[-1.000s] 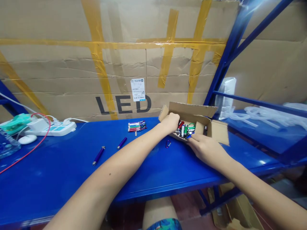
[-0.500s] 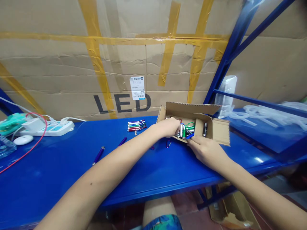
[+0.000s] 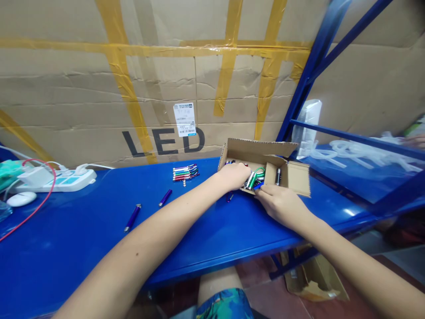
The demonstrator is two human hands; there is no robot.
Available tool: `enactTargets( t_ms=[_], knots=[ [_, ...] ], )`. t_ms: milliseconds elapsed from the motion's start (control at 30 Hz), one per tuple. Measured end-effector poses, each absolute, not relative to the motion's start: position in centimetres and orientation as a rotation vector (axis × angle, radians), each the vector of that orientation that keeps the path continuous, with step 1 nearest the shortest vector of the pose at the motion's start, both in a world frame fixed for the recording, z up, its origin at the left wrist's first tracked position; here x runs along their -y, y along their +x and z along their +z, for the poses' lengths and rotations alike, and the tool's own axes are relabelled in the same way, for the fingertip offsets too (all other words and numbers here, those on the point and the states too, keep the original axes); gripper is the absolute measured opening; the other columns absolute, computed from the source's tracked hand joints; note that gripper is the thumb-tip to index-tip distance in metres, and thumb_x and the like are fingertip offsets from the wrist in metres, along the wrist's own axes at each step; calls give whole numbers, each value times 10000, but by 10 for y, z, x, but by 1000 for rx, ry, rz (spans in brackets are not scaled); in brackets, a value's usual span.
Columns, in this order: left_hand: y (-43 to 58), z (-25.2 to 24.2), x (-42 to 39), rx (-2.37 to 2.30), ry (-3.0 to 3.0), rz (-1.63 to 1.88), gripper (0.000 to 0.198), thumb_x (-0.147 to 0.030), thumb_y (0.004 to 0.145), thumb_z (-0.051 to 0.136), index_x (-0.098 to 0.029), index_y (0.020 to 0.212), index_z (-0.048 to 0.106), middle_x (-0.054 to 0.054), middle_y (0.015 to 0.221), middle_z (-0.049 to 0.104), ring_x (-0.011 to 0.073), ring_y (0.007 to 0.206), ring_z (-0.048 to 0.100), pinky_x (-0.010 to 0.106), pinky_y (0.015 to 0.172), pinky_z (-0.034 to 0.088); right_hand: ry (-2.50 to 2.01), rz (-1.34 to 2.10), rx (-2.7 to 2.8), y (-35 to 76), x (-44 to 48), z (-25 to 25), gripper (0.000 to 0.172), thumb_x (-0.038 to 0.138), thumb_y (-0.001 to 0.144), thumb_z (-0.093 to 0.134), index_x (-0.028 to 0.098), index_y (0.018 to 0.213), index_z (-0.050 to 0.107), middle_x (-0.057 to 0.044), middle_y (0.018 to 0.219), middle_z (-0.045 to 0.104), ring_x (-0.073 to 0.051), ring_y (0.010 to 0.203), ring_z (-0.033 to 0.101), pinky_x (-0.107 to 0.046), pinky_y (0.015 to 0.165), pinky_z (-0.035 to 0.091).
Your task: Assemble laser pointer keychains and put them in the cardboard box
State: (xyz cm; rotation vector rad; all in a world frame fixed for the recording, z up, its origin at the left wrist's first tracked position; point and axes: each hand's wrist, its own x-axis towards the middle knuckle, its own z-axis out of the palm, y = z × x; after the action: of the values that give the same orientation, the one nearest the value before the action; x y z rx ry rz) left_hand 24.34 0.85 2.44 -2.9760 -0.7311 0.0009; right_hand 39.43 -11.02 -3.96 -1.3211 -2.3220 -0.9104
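Note:
A small open cardboard box [image 3: 299,177] sits on the blue table [image 3: 83,239], filled with several small coloured metal keychain lights [image 3: 254,178]. My left hand [image 3: 234,175] reaches into the box from the left, fingers curled down among the lights; what they grip is hidden. My right hand [image 3: 280,204] rests against the box's near edge, its fingers pressed on the cardboard wall. A small row of coloured lights [image 3: 184,172] lies on the table left of the box. Two purple lights [image 3: 133,216] [image 3: 165,197] lie loose nearer to me.
A taped cardboard sheet marked LED [image 3: 162,142] stands behind the table. A white power strip [image 3: 63,179] with a red cable [image 3: 23,217] and a white mouse [image 3: 18,198] are at far left. Blue shelf struts [image 3: 308,75] and clear plastic bags [image 3: 352,150] are at right.
My left hand has shifted slightly inside the box, drawing towards its near-left corner. My right hand stays at the box edge. The view has drifted a little leftward and down.

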Motion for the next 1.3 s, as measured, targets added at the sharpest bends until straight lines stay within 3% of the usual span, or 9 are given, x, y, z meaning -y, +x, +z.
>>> enactTargets(
  t_ms=[133, 233, 467, 667, 767, 900, 967, 1067, 1300],
  knots=[
    [251, 23, -12, 730, -2953, 41, 289, -142, 794, 612, -96, 1067, 693, 218, 1058, 717, 329, 1041, 690, 380, 871, 554, -1328, -904, 2302, 393, 111, -40, 251, 74, 929, 502, 132, 725, 637, -56, 690, 607, -161, 621, 517, -293, 602, 345],
    [250, 24, -15, 765, -3000, 93, 278, -188, 747, 646, -125, 1012, 703, 184, 1000, 733, 318, 982, 700, 354, 796, 556, -1349, -900, 2286, 392, 112, -40, 258, 92, 942, 498, 136, 731, 640, -48, 681, 598, -158, 609, 502, -293, 595, 328],
    [235, 45, -29, 1061, -3324, -232, 163, -329, 799, 592, -171, 812, 633, 82, 818, 705, 161, 646, 623, 276, 576, 469, -1374, -814, 2263, 393, 111, -36, 259, 109, 958, 484, 138, 749, 636, -55, 694, 601, -158, 622, 502, -288, 601, 326],
    [239, 50, -43, 1571, -3647, -626, 163, -101, 861, 382, -163, 825, 528, 78, 793, 653, 59, 502, 448, 223, 492, 401, -1402, -789, 2265, 393, 109, -34, 272, 132, 968, 479, 133, 742, 631, -55, 691, 602, -159, 615, 511, -290, 592, 326],
    [244, 47, -45, 1628, -3603, -458, 209, -107, 863, 355, -152, 832, 558, 84, 755, 634, 75, 488, 432, 241, 499, 415, -1430, -787, 2271, 394, 107, -33, 271, 143, 969, 480, 136, 743, 630, -53, 688, 601, -161, 606, 507, -294, 582, 322],
    [246, 52, -33, 1315, -3313, -111, 198, -240, 867, 473, -143, 829, 642, 108, 791, 681, 164, 614, 585, 298, 576, 455, -1439, -808, 2281, 394, 107, -33, 254, 128, 954, 495, 136, 734, 622, -54, 692, 598, -166, 611, 515, -300, 591, 325],
    [246, 58, -25, 1005, -3137, 203, 166, -173, 783, 582, -135, 915, 676, 127, 872, 716, 213, 726, 644, 308, 639, 470, -1440, -799, 2294, 394, 108, -34, 244, 104, 944, 496, 135, 736, 620, -55, 702, 602, -165, 617, 518, -300, 598, 329],
    [248, 63, -20, 805, -3032, 520, 345, -118, 718, 653, -115, 1062, 676, 153, 979, 734, 240, 815, 679, 292, 673, 488, -1437, -771, 2318, 395, 109, -36, 244, 77, 931, 493, 140, 728, 611, -53, 701, 600, -164, 625, 518, -298, 604, 333],
    [264, 34, -39, 881, -3025, 126, 249, -144, 814, 610, -130, 1044, 703, 173, 1063, 732, 266, 969, 708, 290, 785, 525, -1397, -736, 2328, 397, 108, -34, 227, 47, 904, 494, 146, 732, 604, -54, 704, 608, -161, 616, 506, -295, 599, 340]
  ],
)
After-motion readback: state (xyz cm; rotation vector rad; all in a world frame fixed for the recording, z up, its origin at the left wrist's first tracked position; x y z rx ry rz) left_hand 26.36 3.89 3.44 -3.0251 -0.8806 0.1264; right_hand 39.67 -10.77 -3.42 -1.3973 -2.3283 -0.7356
